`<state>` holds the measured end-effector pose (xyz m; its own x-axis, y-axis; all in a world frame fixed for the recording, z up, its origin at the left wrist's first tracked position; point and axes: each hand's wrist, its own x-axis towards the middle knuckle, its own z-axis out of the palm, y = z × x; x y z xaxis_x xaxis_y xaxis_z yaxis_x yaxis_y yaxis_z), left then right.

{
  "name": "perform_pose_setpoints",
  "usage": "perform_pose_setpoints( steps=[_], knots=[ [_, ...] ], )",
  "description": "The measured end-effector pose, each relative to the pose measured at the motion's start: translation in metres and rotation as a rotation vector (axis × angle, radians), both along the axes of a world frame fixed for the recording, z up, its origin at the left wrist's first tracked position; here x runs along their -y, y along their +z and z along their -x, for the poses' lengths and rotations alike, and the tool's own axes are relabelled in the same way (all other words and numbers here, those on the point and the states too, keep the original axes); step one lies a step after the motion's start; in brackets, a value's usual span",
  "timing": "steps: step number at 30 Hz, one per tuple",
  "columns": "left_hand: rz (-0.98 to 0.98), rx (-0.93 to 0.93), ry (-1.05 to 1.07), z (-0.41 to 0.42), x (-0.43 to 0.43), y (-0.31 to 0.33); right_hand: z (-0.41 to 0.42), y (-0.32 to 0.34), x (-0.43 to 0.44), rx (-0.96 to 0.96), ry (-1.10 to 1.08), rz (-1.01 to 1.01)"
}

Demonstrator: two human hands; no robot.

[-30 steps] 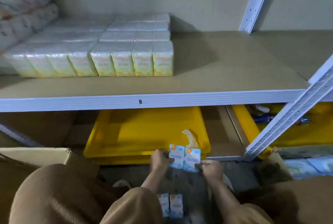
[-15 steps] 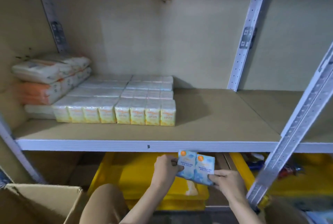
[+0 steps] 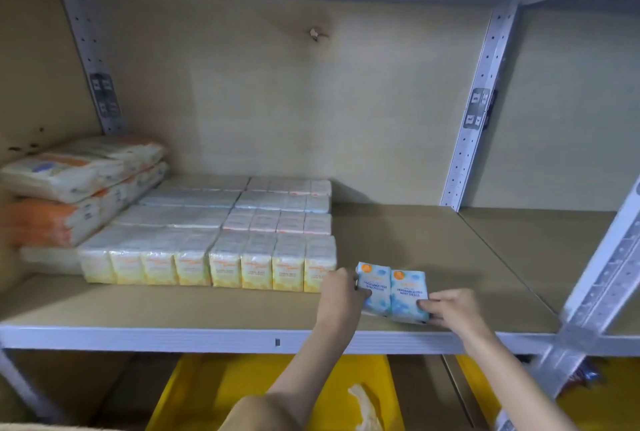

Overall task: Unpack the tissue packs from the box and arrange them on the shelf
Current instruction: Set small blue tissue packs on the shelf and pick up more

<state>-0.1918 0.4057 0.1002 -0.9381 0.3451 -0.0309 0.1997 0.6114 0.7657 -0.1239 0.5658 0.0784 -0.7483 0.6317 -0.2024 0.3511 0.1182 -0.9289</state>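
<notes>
A blue tissue pack [image 3: 393,293], two small packets side by side with white lettering, is over the front of the shelf board [image 3: 173,309], just right of the yellow tissue packs [image 3: 225,266]. My left hand [image 3: 341,295] grips its left side. My right hand [image 3: 450,306] pinches its lower right corner. Rows of wrapped tissue packs [image 3: 242,208] fill the shelf's left half behind the yellow row.
Stacked soft orange-and-white bags [image 3: 79,184] lie at the far left of the shelf. White metal uprights [image 3: 474,111] stand at the back and a slanted post [image 3: 602,278] at the right. Yellow trays [image 3: 214,392] sit under the shelf.
Both hands have lifted the blue tissue pack from below the shelf edge up onto the shelf, next to the yellow row. The view has tilted upward.
</notes>
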Motion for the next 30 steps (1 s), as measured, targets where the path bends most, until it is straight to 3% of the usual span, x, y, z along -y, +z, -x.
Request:
perform_pose_setpoints(
  steps=[5,9,14,16,24,30],
  knots=[
    [0.212,-0.074,-0.067,0.016,-0.015,-0.001,0.028,-0.003,-0.012,0.127,0.054,-0.176],
    [0.361,-0.258,-0.136,0.009,-0.019,-0.006,0.029,0.003,-0.009,0.094,0.078,-0.649],
    [0.397,-0.339,-0.300,0.003,-0.021,-0.016,0.022,0.002,-0.005,0.135,0.465,-0.883],
    [0.453,-0.345,-0.326,0.005,-0.023,-0.021,0.020,-0.007,-0.006,0.153,0.544,-0.918],
    [0.521,-0.369,-0.323,0.023,-0.039,-0.028,0.038,-0.023,-0.016,0.023,0.449,-0.985],
    [0.521,-0.369,-0.280,0.040,-0.051,-0.025,0.063,-0.017,-0.028,0.069,0.411,-0.896]
  ],
)
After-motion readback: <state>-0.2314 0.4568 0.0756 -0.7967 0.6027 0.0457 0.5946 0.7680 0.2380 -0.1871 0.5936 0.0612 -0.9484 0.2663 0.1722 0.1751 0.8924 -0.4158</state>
